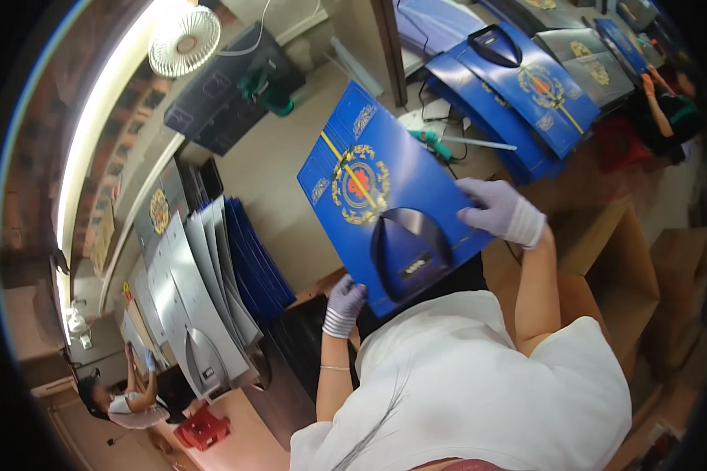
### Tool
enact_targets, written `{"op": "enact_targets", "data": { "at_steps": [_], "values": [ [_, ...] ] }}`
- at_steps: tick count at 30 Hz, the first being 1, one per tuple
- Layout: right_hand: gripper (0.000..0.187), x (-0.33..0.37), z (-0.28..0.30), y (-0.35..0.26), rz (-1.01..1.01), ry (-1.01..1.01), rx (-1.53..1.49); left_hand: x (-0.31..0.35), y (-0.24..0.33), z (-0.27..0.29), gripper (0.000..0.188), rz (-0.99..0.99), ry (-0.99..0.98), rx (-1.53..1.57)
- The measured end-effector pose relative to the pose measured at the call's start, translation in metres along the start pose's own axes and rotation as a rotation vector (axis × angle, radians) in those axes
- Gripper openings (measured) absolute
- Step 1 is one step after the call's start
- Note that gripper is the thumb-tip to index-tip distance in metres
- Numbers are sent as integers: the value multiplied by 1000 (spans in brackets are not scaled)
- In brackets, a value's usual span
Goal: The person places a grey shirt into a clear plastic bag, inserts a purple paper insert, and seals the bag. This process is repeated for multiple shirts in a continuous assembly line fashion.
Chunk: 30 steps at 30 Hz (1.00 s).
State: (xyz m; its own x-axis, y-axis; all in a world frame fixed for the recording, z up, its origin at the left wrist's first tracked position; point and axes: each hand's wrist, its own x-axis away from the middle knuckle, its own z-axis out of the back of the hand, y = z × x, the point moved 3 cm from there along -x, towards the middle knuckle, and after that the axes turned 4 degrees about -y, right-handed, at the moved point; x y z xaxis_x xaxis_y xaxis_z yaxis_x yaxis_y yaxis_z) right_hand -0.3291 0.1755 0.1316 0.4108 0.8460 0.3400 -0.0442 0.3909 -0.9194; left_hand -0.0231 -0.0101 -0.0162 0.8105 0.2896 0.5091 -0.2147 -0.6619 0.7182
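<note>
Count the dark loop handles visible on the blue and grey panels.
3 clearly visible: one on the held blue panel, one on the grey panel at left, one on the upper-right blue panel. Others may be hidden.

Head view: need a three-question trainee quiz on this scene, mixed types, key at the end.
1. True or false: the left hand and the right hand are both gloved.

2. Multiple choice: what colour is the handle on the blue printed panel between the hands?
A. White
B. Red
C. Black

3. Short answer: which of the two hands is nearer the green-handled tool?

Key:
1. True
2. C
3. The right hand
</note>
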Motion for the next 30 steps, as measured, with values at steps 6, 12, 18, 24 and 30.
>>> {"op": "enact_targets", "data": {
  "at_steps": [6, 12, 18, 24, 30],
  "values": [
    [41, 61, 139, 41, -26, 518, 461, -79, 35, -158, 18, 48, -338, -407],
    [46, 57, 295, 168, -232, 836, 397, -174, 18, -283, 19, 51, -553, -415],
    [49, 49, 431, 231, -366, 986, 599, -282, -2, -352, 22, 83, -565, -403],
    [23, 44, 415, 210, -78, 1329, 1057, -242, 48, -240, 21, -505, -234, -970],
    [25, 116, 351, 451, -1149, 83, 1331, -242, 13, -72, 38, -717, -137, -1805]
  ]
}}
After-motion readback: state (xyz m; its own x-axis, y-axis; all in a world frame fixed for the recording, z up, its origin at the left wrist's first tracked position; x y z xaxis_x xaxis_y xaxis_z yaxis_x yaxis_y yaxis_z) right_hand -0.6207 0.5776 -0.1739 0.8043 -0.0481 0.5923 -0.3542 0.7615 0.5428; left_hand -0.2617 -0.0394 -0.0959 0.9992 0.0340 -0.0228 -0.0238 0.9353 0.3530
